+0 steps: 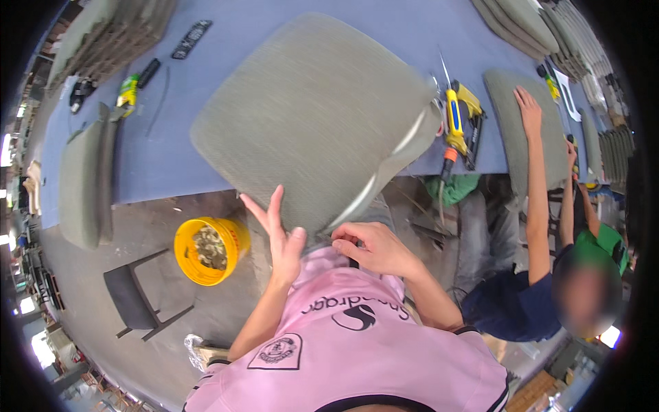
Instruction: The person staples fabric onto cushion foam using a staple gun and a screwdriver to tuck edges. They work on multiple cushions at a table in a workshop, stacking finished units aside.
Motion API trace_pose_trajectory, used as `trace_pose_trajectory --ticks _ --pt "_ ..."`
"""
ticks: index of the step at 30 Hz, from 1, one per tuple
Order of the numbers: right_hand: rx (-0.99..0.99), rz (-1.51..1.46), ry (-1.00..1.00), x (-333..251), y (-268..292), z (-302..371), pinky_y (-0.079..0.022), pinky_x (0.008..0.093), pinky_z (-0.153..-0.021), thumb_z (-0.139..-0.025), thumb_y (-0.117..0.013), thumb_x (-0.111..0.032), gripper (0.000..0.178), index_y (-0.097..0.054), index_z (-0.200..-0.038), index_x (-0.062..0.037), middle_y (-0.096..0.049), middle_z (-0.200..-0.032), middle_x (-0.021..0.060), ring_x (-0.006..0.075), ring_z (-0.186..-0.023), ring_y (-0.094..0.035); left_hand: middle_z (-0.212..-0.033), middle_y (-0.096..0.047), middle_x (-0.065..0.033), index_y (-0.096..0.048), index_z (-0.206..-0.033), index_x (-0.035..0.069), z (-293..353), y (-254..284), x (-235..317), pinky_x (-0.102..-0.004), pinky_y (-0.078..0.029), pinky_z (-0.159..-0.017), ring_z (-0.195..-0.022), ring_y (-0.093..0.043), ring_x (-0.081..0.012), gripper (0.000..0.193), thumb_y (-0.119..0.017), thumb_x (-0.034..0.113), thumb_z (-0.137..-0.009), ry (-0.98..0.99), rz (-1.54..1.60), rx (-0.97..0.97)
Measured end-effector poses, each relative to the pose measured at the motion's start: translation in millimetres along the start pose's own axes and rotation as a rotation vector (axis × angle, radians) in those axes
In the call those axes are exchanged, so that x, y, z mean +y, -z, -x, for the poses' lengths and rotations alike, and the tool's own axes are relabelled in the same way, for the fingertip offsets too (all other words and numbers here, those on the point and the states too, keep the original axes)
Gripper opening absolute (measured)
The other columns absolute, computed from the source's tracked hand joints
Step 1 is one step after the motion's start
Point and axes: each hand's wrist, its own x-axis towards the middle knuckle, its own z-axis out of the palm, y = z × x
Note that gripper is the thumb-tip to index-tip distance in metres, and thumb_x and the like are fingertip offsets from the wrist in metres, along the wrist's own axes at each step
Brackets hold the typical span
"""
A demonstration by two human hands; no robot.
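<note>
A grey-green seat pad (309,117) is lying in the middle of the blue desk (175,165), with its near corner sticking out over the near edge towards the person in a pink shirt (391,357). The cover on its right side is hanging loose, and a pale edge is showing there.

The left hand (284,246) is staying close at the left of the near corner; its fingers are standing apart, released, without grasping anything. The right hand (377,248) is resting at the right of this corner with fingers bending inward, but I cannot tell if they are grasping the cover.

To the right of the pad, a yellow and blue screwdriver (453,115) is lying just beside a yellow and black staple gun (472,106). Farther right, a co-worker's hand (528,110) is resting on another pad (503,103).

At the far left, a stack of pads (113,41) is lying near a black strip (191,39), and a yellow-green tool (128,93) is lying nearer. On the floor at the near left, a yellow bucket (237,248) is holding scraps (211,248), and a black chair (130,302) is standing to its left.
</note>
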Motion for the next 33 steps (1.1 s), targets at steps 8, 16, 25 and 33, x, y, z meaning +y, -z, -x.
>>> trace_pose_trajectory --ticks 8,16,25,33 --pt "0.095 -0.685 -0.300 71.2 -8.7 32.1 -0.053 0.0305 -0.069 -0.112 -0.065 -0.033 0.033 -0.070 -0.115 -0.0013 -0.073 -0.092 0.0050 0.0131 -0.080 -0.068 -0.173 -0.044 -0.0217 -0.073 -0.126 0.006 -62.3 21.1 70.8 -0.0610 -0.017 -0.134 -0.168 -0.023 -0.0467 0.032 -0.069 0.021 -0.098 -0.402 -0.331 -0.224" --pt "0.498 -0.759 -0.267 58.2 -25.6 -5.3 -0.036 0.0259 -0.058 -0.110 -0.069 -0.037 0.040 -0.068 -0.086 -0.0049 -0.054 -0.070 -0.0065 0.0063 -0.063 -0.047 -0.165 -0.054 -0.0211 -0.063 -0.088 0.008 -86.5 -23.7 74.6 -0.0630 -0.026 -0.132 -0.160 -0.041 -0.0442 0.028 -0.084 0.027 -0.087 -0.576 -0.446 -0.648" --pt "0.527 -0.396 -0.234 45.6 -7.7 -10.5 -0.041 0.0338 -0.055 -0.105 -0.069 -0.036 0.049 -0.070 -0.073 0.0011 -0.062 -0.062 0.0033 0.0100 -0.058 -0.052 -0.174 -0.034 -0.0241 -0.065 -0.114 0.009 -53.5 -64.1 90.5 -0.0753 -0.013 -0.129 -0.164 -0.024 -0.0512 0.063 -0.095 0.034 -0.065 -0.568 -0.904 -0.585" --pt "0.410 -0.224 -0.163 20.3 18.5 -0.1 -0.047 0.0345 -0.060 -0.106 -0.066 -0.031 0.041 -0.071 -0.081 0.0006 -0.063 -0.065 0.0067 0.0116 -0.062 -0.058 -0.163 -0.051 -0.0201 -0.075 -0.094 0.009 -45.9 -77.9 66.6 -0.0737 -0.019 -0.129 -0.160 -0.035 -0.0466 0.027 -0.087 0.019 -0.073 -0.620 -0.902 -0.403"
